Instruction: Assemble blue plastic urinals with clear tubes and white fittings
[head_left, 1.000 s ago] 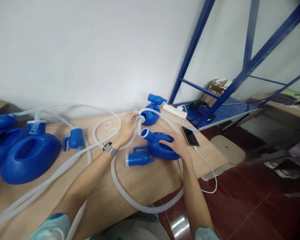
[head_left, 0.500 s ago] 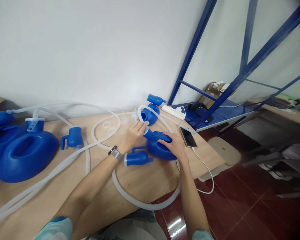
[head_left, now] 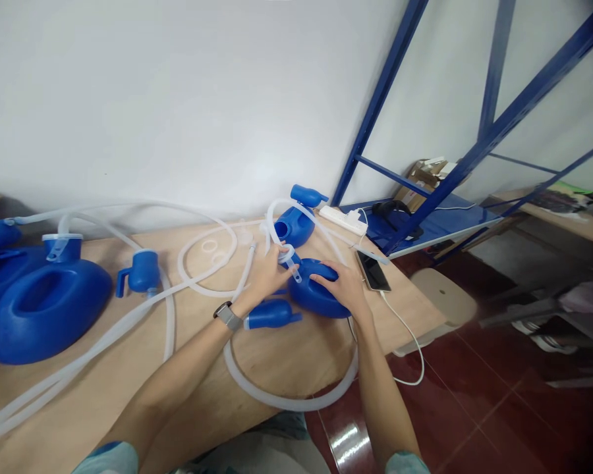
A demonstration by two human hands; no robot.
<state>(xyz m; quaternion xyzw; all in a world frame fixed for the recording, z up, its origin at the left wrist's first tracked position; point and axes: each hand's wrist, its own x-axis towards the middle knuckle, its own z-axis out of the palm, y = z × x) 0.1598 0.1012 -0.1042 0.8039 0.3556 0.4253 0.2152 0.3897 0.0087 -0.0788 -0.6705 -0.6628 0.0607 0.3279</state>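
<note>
A blue plastic urinal bottle (head_left: 313, 299) lies at the table's right part, its neck pointing up and left. My right hand (head_left: 343, 284) grips the bottle's body from the right, thumb on top. At the neck, my left hand (head_left: 269, 271) has its fingers closed around a translucent white cap (head_left: 286, 254). The cap sits at the mouth, with a small tab hanging over the bottle; how firmly it is seated I cannot tell. Just below my left hand lies a blue urinal funnel piece (head_left: 271, 314), partly hidden. Beside my left hand a white hose (head_left: 250, 257) shows its end.
Another blue bottle (head_left: 296, 227) stands behind, with a power strip (head_left: 343, 220) and phone (head_left: 373, 271) to the right. Several blue bottles (head_left: 49, 316) and a handled blue piece (head_left: 143, 271) are on the left. Hoses loop across the table (head_left: 202, 368). A blue rack (head_left: 380, 105) rises at right.
My left hand has shifted slightly down and left at the neck. The cap and its hanging tab now show there, and a hose end has come into sight beside the hand. My right hand stays.
</note>
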